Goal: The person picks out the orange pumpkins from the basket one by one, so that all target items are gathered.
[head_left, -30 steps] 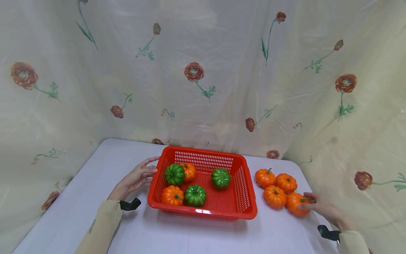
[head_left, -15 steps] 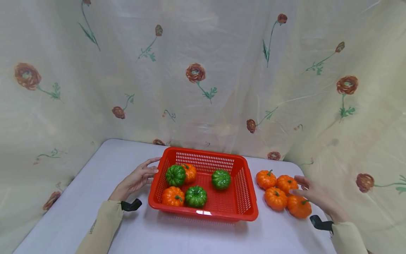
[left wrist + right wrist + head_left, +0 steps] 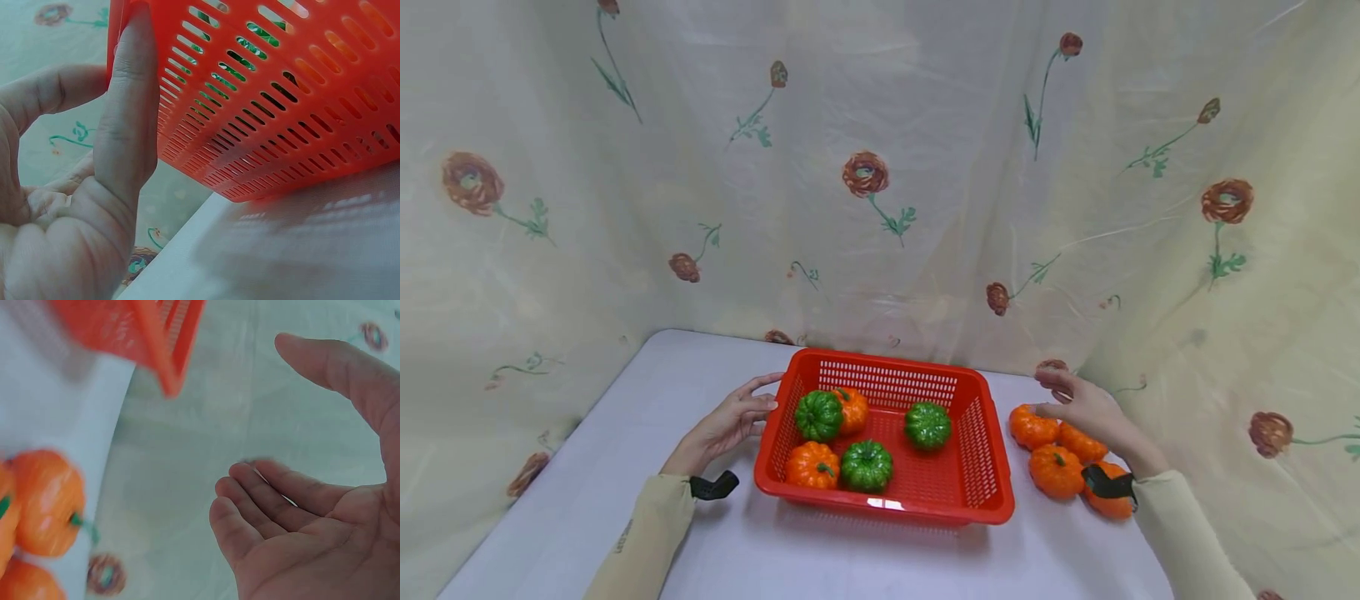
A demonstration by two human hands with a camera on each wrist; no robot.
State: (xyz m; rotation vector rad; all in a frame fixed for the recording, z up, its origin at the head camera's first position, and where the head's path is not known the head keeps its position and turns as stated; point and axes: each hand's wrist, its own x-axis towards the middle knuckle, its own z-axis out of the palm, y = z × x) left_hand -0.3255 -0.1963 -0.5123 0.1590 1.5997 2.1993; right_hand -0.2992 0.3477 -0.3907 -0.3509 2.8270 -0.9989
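a red basket (image 3: pixel 940 507) sits on the white table (image 3: pixel 820 567). the left hand (image 3: pixel 730 421) is at its left side. the fingers are mostly straight, and the tips touch the basket near the top edge. in the left wrist view, one of them lies up against the wall with the holes.

the right hand (image 3: pixel 1093 412) is up over the orange pumpkins to the right of the basket. its thumb is well apart from the fingers, and the fingers lie side by side, a little bent. the two hands are far apart, with the basket between them.

there are four pumpkins by the right hand, all close together. the back left one (image 3: pixel 1032 429) is partly under the hand, and so is the back right one (image 3: pixel 1084 444). the front left one (image 3: pixel 1055 473) shows its green stem. the front right one (image 3: pixel 1108 502) is partly hidden by a black strap (image 3: pixel 1105 482) on the right wrist.

five more pumpkins are in the basket. a green one (image 3: pixel 819 415) is at the left, just beside an orange one (image 3: pixel 852 410). in front are an orange one and a green one, side by side. the last green one (image 3: pixel 928 425) sits by itself to the right.

a pale cloth (image 3: pixel 940 125) with flowers hangs behind.
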